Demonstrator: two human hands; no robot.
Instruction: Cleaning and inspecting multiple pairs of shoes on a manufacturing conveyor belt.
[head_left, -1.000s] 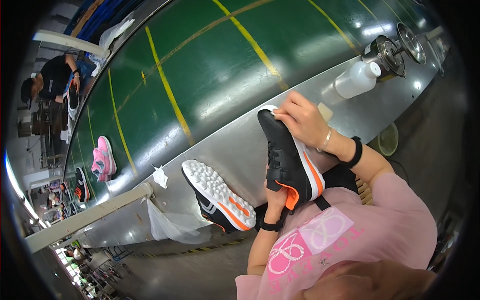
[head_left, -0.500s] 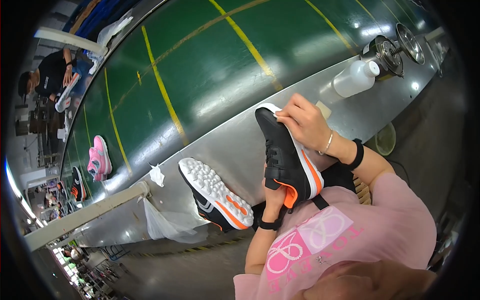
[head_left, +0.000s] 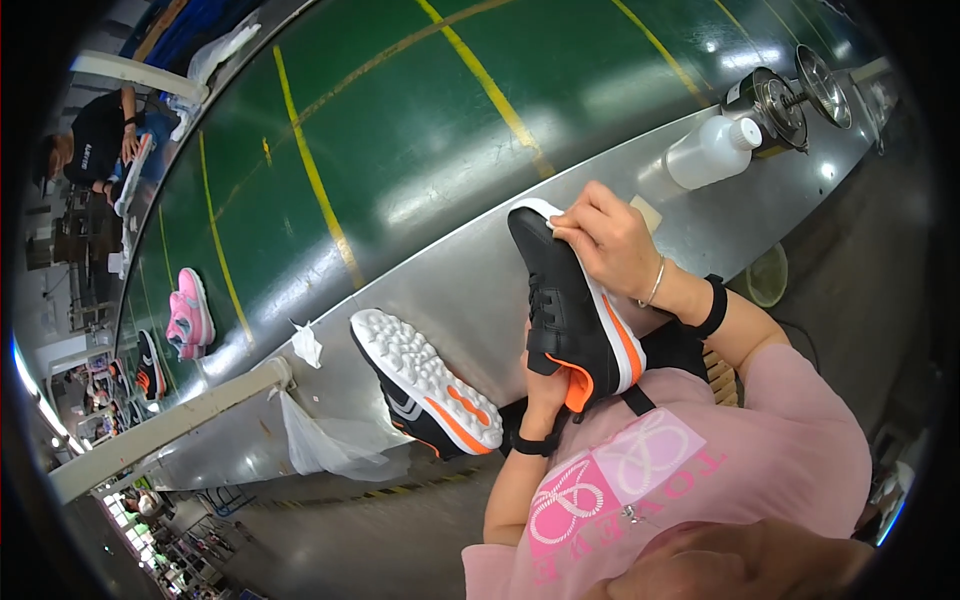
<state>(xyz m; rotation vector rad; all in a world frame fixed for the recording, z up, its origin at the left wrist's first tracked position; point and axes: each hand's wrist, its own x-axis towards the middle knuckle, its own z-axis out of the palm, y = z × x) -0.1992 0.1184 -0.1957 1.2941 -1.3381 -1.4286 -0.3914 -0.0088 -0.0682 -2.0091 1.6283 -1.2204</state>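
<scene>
A black sneaker (head_left: pixel 556 300) with a white sole and orange accents is held toe-up and tilted in front of me. My left hand (head_left: pixel 546 392) grips it near the heel and collar; some of its fingers are hidden behind the shoe. With closed fingertips, my right hand (head_left: pixel 603 240) pinches a small white piece (head_left: pixel 553 224) against the toe edge, where the upper meets the sole. To the left, a matching sneaker (head_left: pixel 425 385) lies on its side on the metal table ledge (head_left: pixel 480 262), its knobbly white and orange sole facing up.
Beyond the ledge runs a green conveyor belt (head_left: pixel 390 150) with yellow lines, carrying pink shoes (head_left: pixel 190 315) and a black shoe (head_left: pixel 150 365). A white plastic bottle (head_left: pixel 712 153) and a metal dispenser (head_left: pixel 780 108) stand at right. A beam (head_left: pixel 180 430) crosses at left. A co-worker (head_left: pixel 95 145) handles a shoe.
The belt's lines and the pink shoes sit slightly farther left, as does the sneaker on the ledge. Both hands keep nearly the same hold, with the right fingertips still at the toe edge.
</scene>
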